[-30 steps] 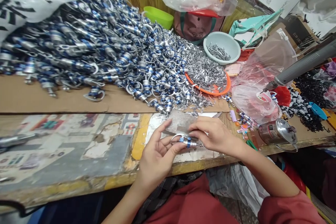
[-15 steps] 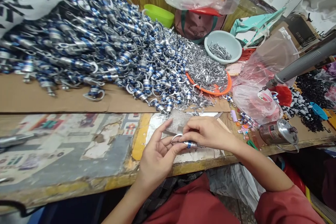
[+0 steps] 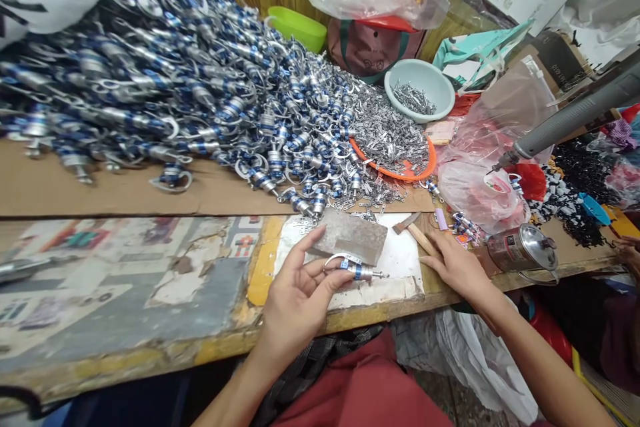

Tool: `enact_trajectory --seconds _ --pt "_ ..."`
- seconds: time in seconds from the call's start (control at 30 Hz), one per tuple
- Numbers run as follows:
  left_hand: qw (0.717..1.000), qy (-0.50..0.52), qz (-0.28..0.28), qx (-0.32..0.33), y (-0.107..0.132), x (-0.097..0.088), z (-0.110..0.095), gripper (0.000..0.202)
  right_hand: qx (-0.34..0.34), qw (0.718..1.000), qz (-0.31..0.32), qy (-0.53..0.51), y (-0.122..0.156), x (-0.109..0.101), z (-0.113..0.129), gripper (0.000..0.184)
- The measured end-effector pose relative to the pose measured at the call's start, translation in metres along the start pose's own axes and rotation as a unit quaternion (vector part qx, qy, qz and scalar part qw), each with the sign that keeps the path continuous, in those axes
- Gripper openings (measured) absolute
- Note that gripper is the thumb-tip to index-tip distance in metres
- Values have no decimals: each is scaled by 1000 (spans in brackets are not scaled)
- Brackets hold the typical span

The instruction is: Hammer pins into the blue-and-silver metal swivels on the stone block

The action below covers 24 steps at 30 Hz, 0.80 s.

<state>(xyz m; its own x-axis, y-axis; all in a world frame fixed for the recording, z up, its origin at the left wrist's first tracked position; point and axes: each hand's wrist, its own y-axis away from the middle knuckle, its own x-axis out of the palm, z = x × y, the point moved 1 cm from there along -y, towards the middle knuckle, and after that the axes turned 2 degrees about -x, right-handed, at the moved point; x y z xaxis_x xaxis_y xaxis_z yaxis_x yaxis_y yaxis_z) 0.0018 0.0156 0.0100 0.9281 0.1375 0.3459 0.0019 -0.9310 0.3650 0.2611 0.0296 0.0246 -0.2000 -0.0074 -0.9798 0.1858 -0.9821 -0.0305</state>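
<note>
My left hand [image 3: 300, 280] pinches a blue-and-silver metal fitting [image 3: 361, 271] between thumb and fingers. The fitting has a curved silver arm on its upper side, with a small marked plate at the arm's end, and a thin tip pointing right. Just behind it lies a grey metal block [image 3: 357, 235] on a white sheet [image 3: 395, 280]. To the right, my right hand [image 3: 460, 267] has thumb and fingers closed around the wooden handle of a small hammer [image 3: 419, 235]. The hammer's dark head rests by the block; the handle's end is hidden by the hand.
A large heap of similar fittings [image 3: 200, 80] covers the back left. Small metal plates fill an orange tray [image 3: 431, 163], and pins lie in a pale blue bowl [image 3: 447, 97]. A grey tool [image 3: 560, 117] juts in from the right, above a lidded metal mug [image 3: 515, 250].
My right hand has left the fitting and moved right to the hammer handle. The left hand still holds the fitting, whose blue body now shows more fully.
</note>
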Motion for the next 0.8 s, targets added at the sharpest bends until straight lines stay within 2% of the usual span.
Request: enact_trajectory --seconds 0.07,0.17,0.23,0.33,0.4,0.6,0.73,0.8 --pt "1000 1 -2 -4 1 1 -1 81 -5 1000 4 -6 7 4 -5 27" --pt "1000 3 2 -3 1 2 -3 82 -37 995 -62 -71 11 -4 15 27" --pt "1000 3 2 -1 1 3 -3 82 -111 984 -95 -102 13 -17 36 34" --pt "1000 1 -4 3 1 3 -2 85 -235 964 -68 -102 16 -34 63 50" --pt "1000 1 -5 3 1 3 -2 87 -266 957 -72 -87 17 -39 72 56" --pt "1000 11 16 5 3 3 -3 88 -266 963 -32 -20 18 -28 74 55" --pt "1000 4 7 11 2 1 -2 87 -236 969 -36 -68 25 -19 68 54" --pt "1000 -11 -6 7 2 0 -2 77 -197 972 -39 -124 29 -14 57 50"
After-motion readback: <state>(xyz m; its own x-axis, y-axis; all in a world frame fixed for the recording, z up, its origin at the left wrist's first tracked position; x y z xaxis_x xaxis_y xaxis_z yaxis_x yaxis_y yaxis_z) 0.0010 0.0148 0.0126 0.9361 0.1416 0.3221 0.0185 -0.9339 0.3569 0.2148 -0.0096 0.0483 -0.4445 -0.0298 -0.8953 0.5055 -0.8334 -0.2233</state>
